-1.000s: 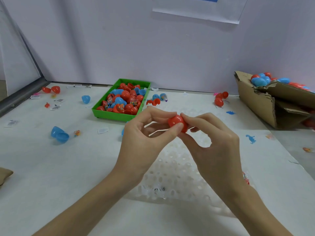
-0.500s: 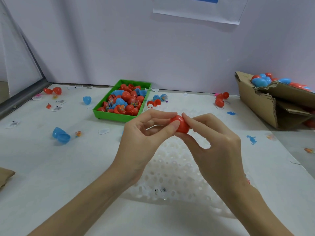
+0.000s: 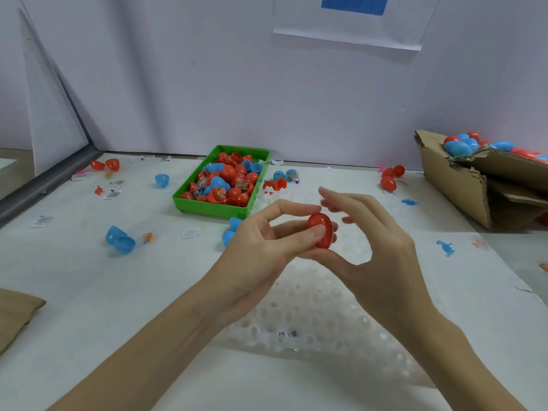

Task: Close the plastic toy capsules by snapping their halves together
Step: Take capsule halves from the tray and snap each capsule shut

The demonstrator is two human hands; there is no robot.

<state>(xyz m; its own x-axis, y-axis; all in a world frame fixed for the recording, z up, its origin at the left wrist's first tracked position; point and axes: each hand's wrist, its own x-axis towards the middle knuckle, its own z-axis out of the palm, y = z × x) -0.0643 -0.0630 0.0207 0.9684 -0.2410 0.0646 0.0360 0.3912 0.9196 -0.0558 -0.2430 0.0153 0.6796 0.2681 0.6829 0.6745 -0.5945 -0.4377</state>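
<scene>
A closed red capsule is held above the table's middle. My left hand pinches it between thumb and fingertips. My right hand is just to its right, with the thumb lying under the capsule and the fingers lifted off it, spread and blurred. A green tray behind my hands holds several red and blue capsules and halves. A torn cardboard box at the far right holds several closed capsules.
A clear bubble-wrap sheet lies under my hands. An open blue capsule lies at left, another blue one behind my left hand, red ones at back right. Small toy figures and paper labels are scattered around.
My right hand's fingers have come off the red capsule and spread open; before, both hands pressed it together. The left hand keeps its hold.
</scene>
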